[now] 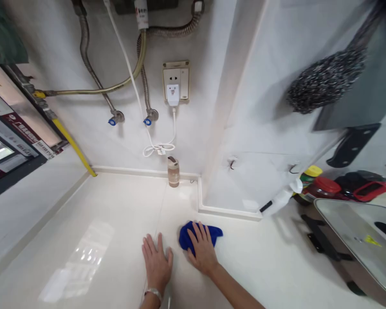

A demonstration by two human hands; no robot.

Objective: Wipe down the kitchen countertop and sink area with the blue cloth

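A crumpled blue cloth (185, 238) lies on the glossy white countertop (128, 201). My right hand (203, 250) holds it down against the surface, fingers laid over its top and the thumb at its near left edge. Part of the cloth is hidden under the palm. To the left, my left hand (157, 262) rests flat on the counter with its fingers outstretched and nothing in it. A bracelet (153, 293) circles the left wrist. The two hands are a short way apart.
A brown bottle (173, 172) stands by the back wall below a socket (176, 80) with a plugged-in white cord. A yellow pipe (73, 143) enters at the left. On the right are an electric pan (344, 223), jars, a white spray bottle (281, 198) and a hanging cleaver (354, 143).
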